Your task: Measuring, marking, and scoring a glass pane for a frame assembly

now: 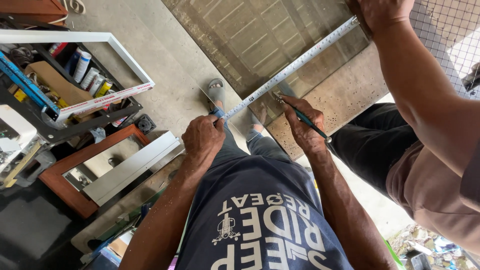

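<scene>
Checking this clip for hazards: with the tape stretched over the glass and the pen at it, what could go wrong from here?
The tape is held taut between the left hand and a co-worker's hand; if either slips, the mark may land off. The right hand presses a pen on the glass sheet, whose bare edge lies close to the sandalled feet; a shift could cut.

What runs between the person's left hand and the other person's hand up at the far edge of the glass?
In the head view, a measuring tape stretches across the glass sheet from the left hand to the co-worker's hand. The right hand holds a pen against the glass beside it.
</scene>
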